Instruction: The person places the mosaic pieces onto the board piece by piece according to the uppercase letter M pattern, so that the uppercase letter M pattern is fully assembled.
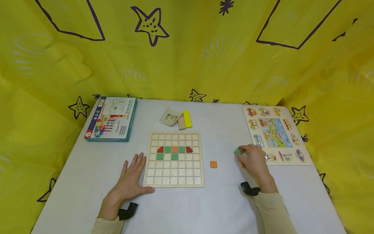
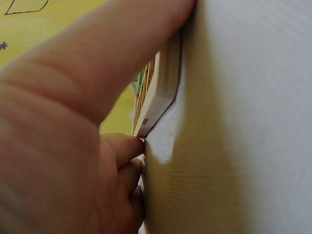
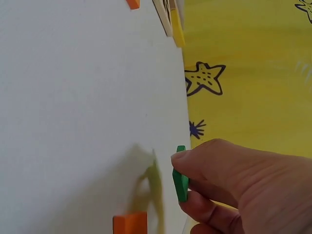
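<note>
A wooden grid board [image 1: 173, 186] lies flat on the white table. In its upper half sit several green squares [image 1: 174, 156], one pale orange square [image 1: 174, 149] and two red rounded pieces [image 1: 160, 149]. My left hand [image 1: 130, 180] rests at the board's lower left corner, fingers spread along the left side and thumb at the front edge. To the right of the board, my right hand [image 1: 255, 161] pinches a green tile [image 3: 181, 180] between thumb and fingers, held above the table. Beneath that hand is an orange tile [image 3: 130, 224], partly hidden in the head view.
Another orange tile [image 1: 213, 164] lies just right of the board. Behind the board are a patterned card [image 1: 170, 117], a tan block [image 1: 181, 123] and a yellow block [image 1: 187, 119]. A picture puzzle [image 1: 302, 159] stands at far right, a boxed toy [image 1: 112, 119] at back left.
</note>
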`<state>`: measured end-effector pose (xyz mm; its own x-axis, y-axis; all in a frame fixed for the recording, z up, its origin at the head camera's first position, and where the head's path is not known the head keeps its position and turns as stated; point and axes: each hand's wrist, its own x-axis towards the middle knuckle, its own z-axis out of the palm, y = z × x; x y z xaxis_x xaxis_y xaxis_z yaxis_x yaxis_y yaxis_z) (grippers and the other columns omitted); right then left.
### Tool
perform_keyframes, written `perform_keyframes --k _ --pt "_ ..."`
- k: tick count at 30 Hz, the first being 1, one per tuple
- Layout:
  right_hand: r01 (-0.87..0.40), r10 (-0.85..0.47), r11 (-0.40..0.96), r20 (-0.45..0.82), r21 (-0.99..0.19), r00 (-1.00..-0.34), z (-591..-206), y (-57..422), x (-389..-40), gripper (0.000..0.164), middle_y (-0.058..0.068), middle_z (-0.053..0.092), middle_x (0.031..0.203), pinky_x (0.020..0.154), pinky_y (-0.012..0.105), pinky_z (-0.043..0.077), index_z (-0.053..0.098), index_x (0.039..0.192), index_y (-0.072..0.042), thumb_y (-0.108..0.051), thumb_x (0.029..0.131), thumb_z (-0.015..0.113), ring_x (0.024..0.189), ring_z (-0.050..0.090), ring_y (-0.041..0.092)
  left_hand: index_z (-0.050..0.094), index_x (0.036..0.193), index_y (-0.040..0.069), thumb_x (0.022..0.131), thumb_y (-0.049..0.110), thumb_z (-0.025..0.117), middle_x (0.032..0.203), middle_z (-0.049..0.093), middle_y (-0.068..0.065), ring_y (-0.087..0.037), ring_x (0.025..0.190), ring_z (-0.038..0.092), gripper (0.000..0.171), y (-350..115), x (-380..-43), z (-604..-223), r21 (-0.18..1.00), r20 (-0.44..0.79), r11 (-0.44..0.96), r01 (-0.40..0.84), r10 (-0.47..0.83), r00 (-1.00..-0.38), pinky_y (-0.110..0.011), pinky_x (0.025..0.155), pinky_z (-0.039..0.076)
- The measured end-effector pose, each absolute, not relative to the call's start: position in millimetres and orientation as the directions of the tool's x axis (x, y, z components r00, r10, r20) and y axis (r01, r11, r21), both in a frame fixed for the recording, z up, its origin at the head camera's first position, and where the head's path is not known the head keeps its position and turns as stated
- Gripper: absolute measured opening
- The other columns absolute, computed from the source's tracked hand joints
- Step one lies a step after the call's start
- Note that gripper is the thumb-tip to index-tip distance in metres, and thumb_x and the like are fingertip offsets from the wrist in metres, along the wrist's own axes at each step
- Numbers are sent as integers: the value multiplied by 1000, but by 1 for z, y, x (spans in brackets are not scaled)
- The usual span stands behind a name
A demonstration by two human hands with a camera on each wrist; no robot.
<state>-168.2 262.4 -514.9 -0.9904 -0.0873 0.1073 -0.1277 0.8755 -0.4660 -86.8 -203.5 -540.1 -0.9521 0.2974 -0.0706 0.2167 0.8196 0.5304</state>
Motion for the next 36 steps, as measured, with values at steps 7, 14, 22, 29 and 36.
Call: perform_keyframes --k 7,14,22,29,36 --pt "-195 -152 853 128 -484 -980 -514 237 -177 26 15 67 97 81 48 40 73 104 2 -12 82 75 93 53 35 24 151 -6 64 65 80 159 14 -21 -37 146 4 126 -204 -86 -541 537 -63 814 220 299 -952 -59 111 -4" --pt "-302 -243 823 183 -480 -953 -512 204 -184 23 13 68 95 79 47 40 75 99 0 -11 79 78 90 53 34 25 151 -6 63 64 81 159 15 -22 -39 146 5 125 -204 -86 -542 547 -45 806 228 300 -953 -61 110 -4" --pt "-374 -351 807 138 -457 -926 -505 166 -187 23 4 66 92 78 40 40 75 101 -2 -14 81 77 87 50 27 24 151 -6 63 63 82 159 14 -21 -37 146 3 126 -205 -86 -542 545 -57 808 222 300 -952 -59 111 -5" --pt "-428 -427 796 105 -428 -898 -508 142 -184 23 1 65 93 79 39 41 75 102 -5 -16 82 77 90 51 24 25 151 -5 62 62 83 159 14 -20 -37 146 4 126 -204 -86 -541 543 -50 808 227 301 -952 -60 111 -5" --pt "-453 -459 786 92 -420 -883 -512 128 -181 24 0 65 94 77 35 40 75 101 -7 -18 80 80 89 49 20 25 151 -5 61 62 83 159 14 -20 -37 146 4 127 -205 -86 -543 539 -52 813 222 295 -954 -60 111 -5"
